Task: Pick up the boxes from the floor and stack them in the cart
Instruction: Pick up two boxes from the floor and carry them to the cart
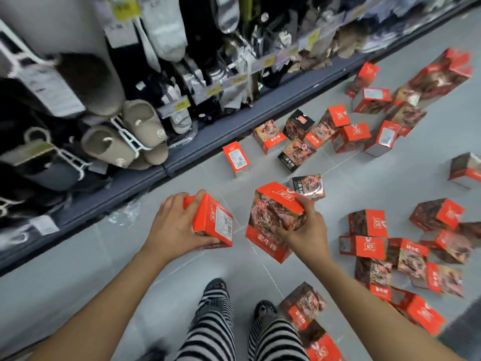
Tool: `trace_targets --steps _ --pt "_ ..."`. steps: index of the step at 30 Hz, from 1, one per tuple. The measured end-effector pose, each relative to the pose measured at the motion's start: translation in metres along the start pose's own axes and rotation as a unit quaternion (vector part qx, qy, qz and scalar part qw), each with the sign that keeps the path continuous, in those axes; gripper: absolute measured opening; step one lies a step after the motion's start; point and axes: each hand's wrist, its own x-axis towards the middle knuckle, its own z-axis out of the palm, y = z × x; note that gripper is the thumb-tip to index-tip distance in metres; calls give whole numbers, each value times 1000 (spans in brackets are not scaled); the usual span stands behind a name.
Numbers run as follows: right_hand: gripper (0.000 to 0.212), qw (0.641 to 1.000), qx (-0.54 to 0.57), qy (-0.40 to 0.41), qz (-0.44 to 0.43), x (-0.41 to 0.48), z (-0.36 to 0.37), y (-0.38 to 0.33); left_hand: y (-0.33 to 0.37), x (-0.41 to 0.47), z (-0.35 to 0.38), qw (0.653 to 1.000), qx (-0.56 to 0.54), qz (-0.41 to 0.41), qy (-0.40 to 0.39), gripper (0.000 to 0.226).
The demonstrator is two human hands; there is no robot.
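My left hand (175,225) grips a red box (213,223) with a white label on its side, held above the grey floor. My right hand (304,230) grips a second red box (270,217) with a meat picture, just to the right of the first. Several more red and black boxes lie scattered on the floor: a black one (308,186) just beyond my right hand, a group near the shelf base (299,138), and a pile at the right (390,251). No cart is in view.
A store shelf (182,157) with hanging slippers (135,136) and socks runs along the left and top. My striped trouser legs and shoes (216,287) stand at the bottom centre. More boxes lie by my right foot (303,306).
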Motion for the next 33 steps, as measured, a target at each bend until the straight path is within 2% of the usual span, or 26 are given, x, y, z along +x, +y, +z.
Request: trace_targets --steps 3,6,13,17,20,24,27,33 --pt "86 998 9 -43 -55 -46 -30 -81 10 -68 -85 996 -45 -78 15 119" --pt "85 987 13 -108 -118 -88 -49 -155 15 -139 -156 980 -87 -169 62 124" --pt "83 930 -15 -245 -275 -165 -31 -289 8 -291 -244 918 -129 -333 175 130" --pt "83 884 -28 -305 -354 -212 16 -351 -13 -386 -261 863 -124 -393 292 130" --pt "83 844 -26 -355 -400 -259 58 -393 -26 -455 -269 814 -109 -464 331 125" --pt "82 784 -30 -439 -438 -327 121 -431 -48 -537 -263 743 -125 -575 320 129" --pt "82 733 -50 -486 -474 -377 177 -451 -77 -588 -245 695 -129 -627 327 132" --pt "85 646 -115 -557 -510 -462 293 -465 -152 -660 -204 638 -126 -704 284 128"
